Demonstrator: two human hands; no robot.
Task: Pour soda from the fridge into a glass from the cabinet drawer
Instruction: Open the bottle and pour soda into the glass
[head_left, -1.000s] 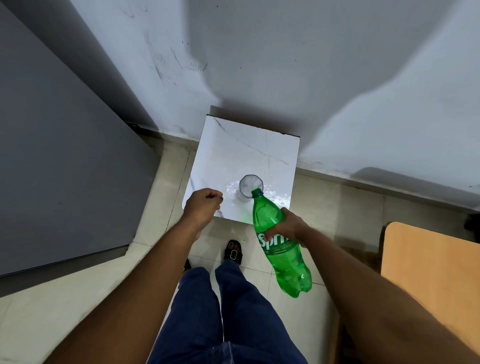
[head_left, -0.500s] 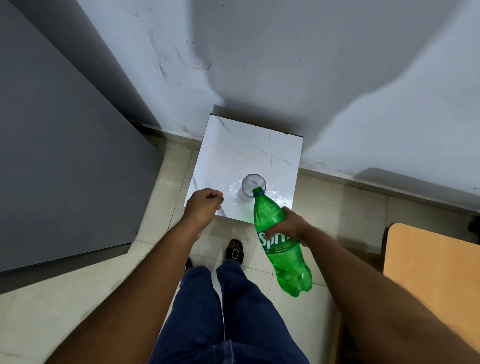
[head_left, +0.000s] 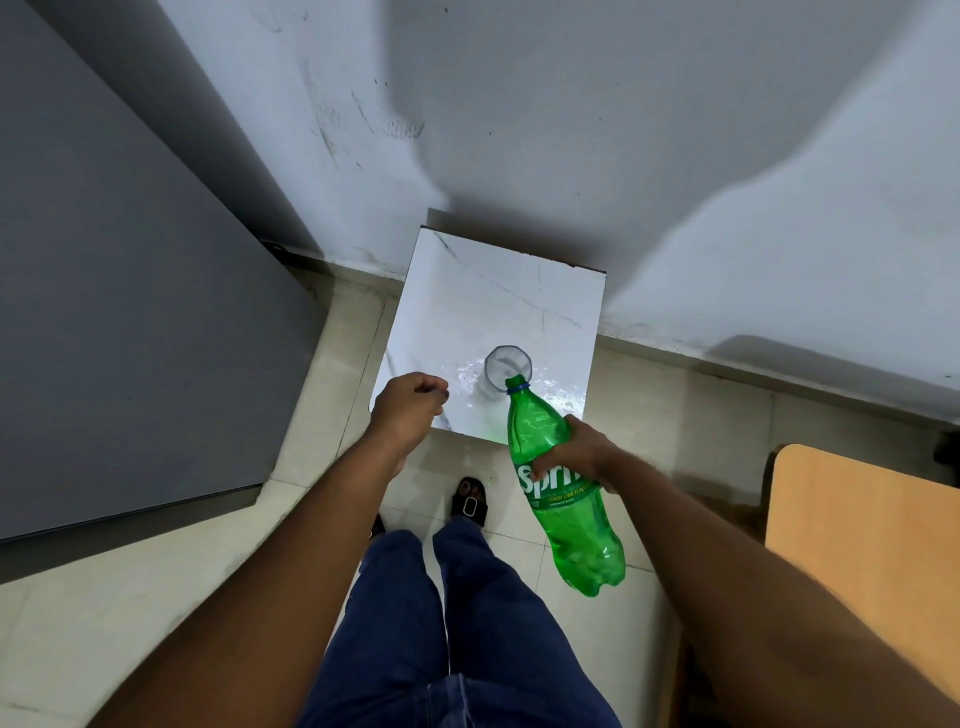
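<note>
Gripping the tilted soda bottle (head_left: 558, 483), the right hand (head_left: 574, 452) mouths it onto the glass (head_left: 501, 366) — at the bench (head_left: 467, 291)'s 6 o'clock edge; left hand (head_left: 410, 410) fisted at 8 o'clock, whether holding anything unclear.

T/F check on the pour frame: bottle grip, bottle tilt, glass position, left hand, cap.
1. The right hand grips the green plastic soda bottle. True.
2. The bottle stands upright on the floor. False: it is held tilted, neck at the rim of the clear faceted glass.
3. The glass stands on the white marble-patterned cabinet top. True.
4. The left hand steadies the glass. False: it is a closed fist apart from the glass, at the top's near edge.
5. The bottle's neck points away from the glass. False: it points into it.
</note>
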